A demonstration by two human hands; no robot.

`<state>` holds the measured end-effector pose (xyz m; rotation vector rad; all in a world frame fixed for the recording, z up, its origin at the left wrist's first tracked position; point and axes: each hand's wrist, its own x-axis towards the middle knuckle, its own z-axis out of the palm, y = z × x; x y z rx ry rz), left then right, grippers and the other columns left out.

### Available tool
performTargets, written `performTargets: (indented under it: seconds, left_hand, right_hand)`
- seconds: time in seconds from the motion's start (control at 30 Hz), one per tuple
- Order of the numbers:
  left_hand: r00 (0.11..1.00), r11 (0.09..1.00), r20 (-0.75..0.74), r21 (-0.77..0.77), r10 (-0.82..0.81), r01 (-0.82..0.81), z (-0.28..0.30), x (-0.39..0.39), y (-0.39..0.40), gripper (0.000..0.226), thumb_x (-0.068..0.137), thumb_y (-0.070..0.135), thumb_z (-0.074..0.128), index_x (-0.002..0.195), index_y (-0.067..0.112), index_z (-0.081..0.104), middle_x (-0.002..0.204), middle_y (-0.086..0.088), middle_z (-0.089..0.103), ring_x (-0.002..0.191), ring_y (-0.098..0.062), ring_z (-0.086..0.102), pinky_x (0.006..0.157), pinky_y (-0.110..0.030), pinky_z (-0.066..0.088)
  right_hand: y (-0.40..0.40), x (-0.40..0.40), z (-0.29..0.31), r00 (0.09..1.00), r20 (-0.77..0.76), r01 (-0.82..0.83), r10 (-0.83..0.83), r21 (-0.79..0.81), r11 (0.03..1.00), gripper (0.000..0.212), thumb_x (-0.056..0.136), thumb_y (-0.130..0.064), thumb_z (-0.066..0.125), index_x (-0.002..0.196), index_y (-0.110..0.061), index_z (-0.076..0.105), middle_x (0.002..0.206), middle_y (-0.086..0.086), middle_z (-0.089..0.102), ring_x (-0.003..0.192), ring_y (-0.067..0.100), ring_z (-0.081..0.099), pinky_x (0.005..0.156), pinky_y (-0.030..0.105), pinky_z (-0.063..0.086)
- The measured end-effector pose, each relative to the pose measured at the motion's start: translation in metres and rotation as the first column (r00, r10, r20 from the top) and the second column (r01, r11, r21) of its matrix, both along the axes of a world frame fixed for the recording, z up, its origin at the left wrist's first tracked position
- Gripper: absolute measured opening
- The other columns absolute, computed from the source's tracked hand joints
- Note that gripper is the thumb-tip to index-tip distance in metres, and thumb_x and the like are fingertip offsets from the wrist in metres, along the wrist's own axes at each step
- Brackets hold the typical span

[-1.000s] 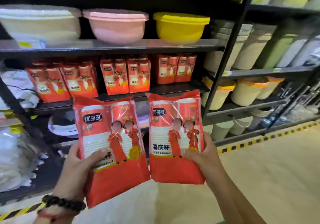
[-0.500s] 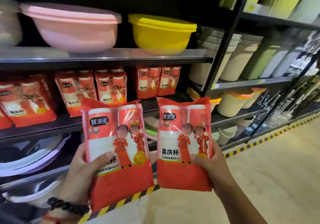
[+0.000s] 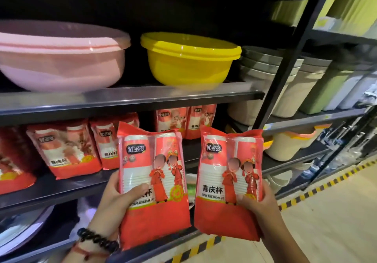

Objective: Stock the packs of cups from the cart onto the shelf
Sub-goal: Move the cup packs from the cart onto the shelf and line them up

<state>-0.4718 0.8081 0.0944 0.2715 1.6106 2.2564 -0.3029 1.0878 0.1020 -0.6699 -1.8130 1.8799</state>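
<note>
Left hand (image 3: 114, 205) and right hand (image 3: 263, 203) each clamped on 1 cup pack (image 3: 153, 181), (image 3: 228, 181) before the shelf (image 3: 61, 189); carrying step, next likely standing both beside stocked packs (image 3: 67, 150).

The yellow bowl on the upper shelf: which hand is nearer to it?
The right hand, though only slightly. It is below the yellow bowl and a little to its right; the left hand is below and further to its left.

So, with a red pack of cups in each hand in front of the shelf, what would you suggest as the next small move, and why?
Probably carry the left hand's pack forward and up to the middle shelf, into the dark gap between the standing packs there and. Both hands, left and right, grip packs below that shelf's level.
</note>
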Motion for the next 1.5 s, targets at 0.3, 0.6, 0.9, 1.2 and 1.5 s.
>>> performTargets:
  seconds: [0.3,0.6,0.9,1.2,1.5]
  left_hand:
    - [1.0,0.997,0.026,-0.074,0.005,-0.003,-0.015,-0.07,0.098,0.108,0.026,0.04,0.099,0.122,0.009,0.06,0.111,-0.018,0.072,0.099,-0.036,0.07,0.077,-0.042,0.06]
    - [0.987,0.978,-0.074,-0.142,0.146,-0.155,-0.047,-0.125,0.156,0.113,0.032,0.031,0.1,0.13,0.004,0.048,0.119,-0.02,0.068,0.103,-0.03,0.068,0.081,-0.038,0.058]
    - [0.961,0.9,-0.189,-0.352,0.2,-0.257,-0.058,-0.169,0.184,0.099,0.018,0.056,0.095,0.103,0.016,0.063,0.1,-0.008,0.074,0.088,-0.019,0.069,0.082,-0.036,0.056]
    - [0.961,0.756,-0.093,-0.6,0.259,-0.262,-0.07,-0.199,0.202,0.026,0.053,0.007,0.094,0.055,0.007,0.068,0.056,0.0,0.07,0.064,-0.018,0.068,0.063,-0.031,0.06]
    - [0.96,0.742,0.026,-0.64,0.279,-0.198,-0.083,-0.212,0.196,0.017,0.062,0.003,0.089,0.062,0.006,0.073,0.067,-0.003,0.073,0.073,-0.024,0.069,0.072,-0.033,0.055]
  right_hand:
    - [0.107,-0.076,-0.018,0.997,-0.007,-0.072,0.072,-0.061,0.996,0.094,0.034,-0.037,0.092,0.12,-0.02,0.059,0.105,0.007,0.076,0.09,0.03,0.075,0.067,0.042,0.06]
    - [0.192,-0.132,-0.039,0.986,0.04,-0.161,0.164,-0.07,0.985,0.09,0.034,-0.038,0.09,0.117,-0.018,0.06,0.103,0.005,0.076,0.089,0.026,0.075,0.066,0.038,0.059]
    - [0.222,-0.16,-0.059,0.979,0.024,-0.2,0.204,-0.119,0.973,0.095,0.029,-0.039,0.099,0.116,-0.022,0.064,0.107,0.01,0.076,0.097,0.035,0.073,0.084,0.057,0.058]
    - [0.238,-0.171,-0.06,0.958,-0.021,-0.285,0.285,-0.08,0.955,0.072,0.052,-0.009,0.087,0.12,-0.015,0.064,0.107,0.012,0.076,0.097,0.033,0.073,0.081,0.045,0.057]
    - [0.246,-0.207,-0.07,0.925,-0.054,-0.379,0.375,-0.109,0.919,0.081,0.044,-0.008,0.094,0.119,-0.014,0.063,0.111,0.017,0.074,0.1,0.036,0.072,0.081,0.049,0.059]
